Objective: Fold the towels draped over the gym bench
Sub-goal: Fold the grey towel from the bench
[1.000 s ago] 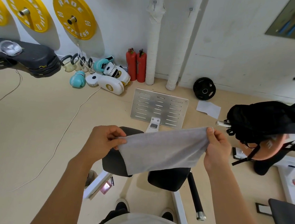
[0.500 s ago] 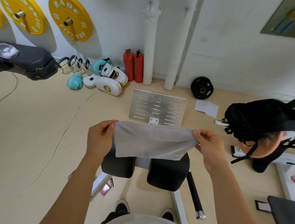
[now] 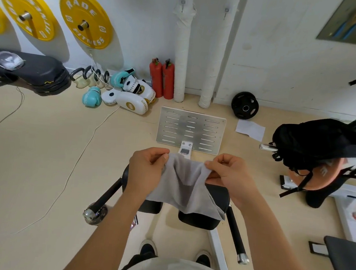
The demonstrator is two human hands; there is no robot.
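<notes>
I hold one grey towel (image 3: pixel 184 187) in the air above the black bench pads (image 3: pixel 216 205), near my body and in the middle of the scene. My left hand (image 3: pixel 146 170) pinches the towel's upper left edge between thumb and fingers, closed on the cloth. My right hand (image 3: pixel 231 178) pinches the upper right edge in the same way, closed on the cloth.

The two hands are close together, near but apart. The cloth sags between them in a loose trough and hangs down to a point at the lower right, over the right pad.

Status, as I judge it:
- The towel is off the bench and carried entirely by the hands.
- The two held edges are being brought toward each other, so a fold across the width is under way but not closed. The edges do not yet meet.
- The hanging part is uneven, so the fold is not squared.
- No finished, folded towel is visible on the pads or on the floor (image 3: pixel 42 155).
- I see no other towel on the bench. Part of the pads is hidden behind the cloth and my forearms, so I cannot confirm how many remain.
</notes>
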